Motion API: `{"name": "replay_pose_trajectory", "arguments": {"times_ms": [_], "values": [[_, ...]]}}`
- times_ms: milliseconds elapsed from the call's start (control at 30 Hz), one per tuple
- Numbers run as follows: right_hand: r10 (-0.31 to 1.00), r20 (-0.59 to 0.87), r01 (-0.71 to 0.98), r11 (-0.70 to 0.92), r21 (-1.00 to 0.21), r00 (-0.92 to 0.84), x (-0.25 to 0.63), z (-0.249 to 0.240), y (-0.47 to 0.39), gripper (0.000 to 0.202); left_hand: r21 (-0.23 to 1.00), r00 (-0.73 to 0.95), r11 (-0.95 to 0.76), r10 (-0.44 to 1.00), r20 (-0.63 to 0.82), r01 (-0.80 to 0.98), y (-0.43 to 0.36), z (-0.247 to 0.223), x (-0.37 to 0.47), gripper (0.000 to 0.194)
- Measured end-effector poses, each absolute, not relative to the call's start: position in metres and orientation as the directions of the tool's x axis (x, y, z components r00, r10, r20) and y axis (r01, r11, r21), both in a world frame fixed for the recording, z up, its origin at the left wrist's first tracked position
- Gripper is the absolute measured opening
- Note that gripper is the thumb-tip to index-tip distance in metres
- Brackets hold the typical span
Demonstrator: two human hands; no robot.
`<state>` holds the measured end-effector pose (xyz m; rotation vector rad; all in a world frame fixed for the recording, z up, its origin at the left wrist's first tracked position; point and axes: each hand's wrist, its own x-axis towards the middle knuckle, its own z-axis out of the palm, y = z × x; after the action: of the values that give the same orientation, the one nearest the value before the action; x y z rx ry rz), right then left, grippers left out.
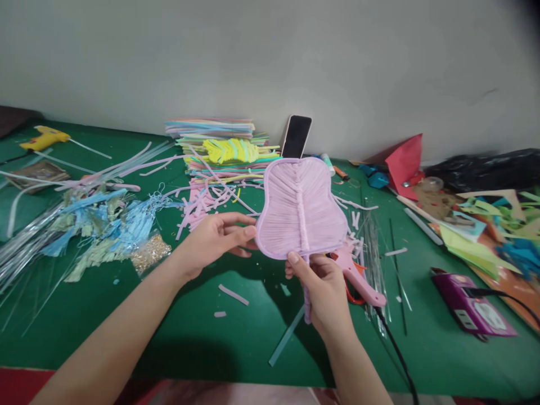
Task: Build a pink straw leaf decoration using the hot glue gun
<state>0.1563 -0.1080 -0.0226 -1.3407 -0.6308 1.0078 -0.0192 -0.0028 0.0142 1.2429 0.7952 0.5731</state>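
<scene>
A lilac hand fan [280,208] made of fuzzy pipe cleaners is held upright over the table. It has a wavy four-lobed outline, a raised centre rib and fine strands slanting out from the rib. My right hand [323,281] grips it at the top of its handle, thumb in front; the lower handle [307,306] sticks out below. My left hand [219,239] is at the fan's left edge with fingers slightly apart; whether the fingertips touch the rim is hard to tell. Just behind my right hand lies a pink glue gun [363,284], partly covered, with red-handled scissors [353,295] beneath it.
On the green table [185,320] are pipe cleaner bundles [211,128], a leaning phone [297,135], blue tassels [143,216] and a bag of gold beads [151,253]. A yellow glue gun [46,138] lies far left, a purple power strip [472,306] right. A black cord [396,349] runs frontward.
</scene>
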Motion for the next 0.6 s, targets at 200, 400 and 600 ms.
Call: {"name": "replay_pose_trajectory", "arguments": {"times_ms": [200,400,600], "values": [[0.872,-0.142,-0.19,-0.057,-0.98,0.468,0.1549,-0.0223,-0.107,0.03,0.98,0.613,0.097,0.769,-0.183,0.171,-0.0037,0.0155,-0.0183,0.019],[0.87,-0.136,-0.144,-0.075,-0.987,0.474,0.1549,-0.0199,-0.1057,0.032,0.98,0.601,0.037,0.785,-0.15,0.197,-0.0054,0.0141,-0.0165,0.016],[0.872,-0.123,-0.133,-0.067,-0.989,0.474,0.1552,-0.0217,-0.1059,0.031,0.981,0.58,0.044,0.801,-0.147,0.188,-0.0069,0.0154,-0.015,0.016]]}}
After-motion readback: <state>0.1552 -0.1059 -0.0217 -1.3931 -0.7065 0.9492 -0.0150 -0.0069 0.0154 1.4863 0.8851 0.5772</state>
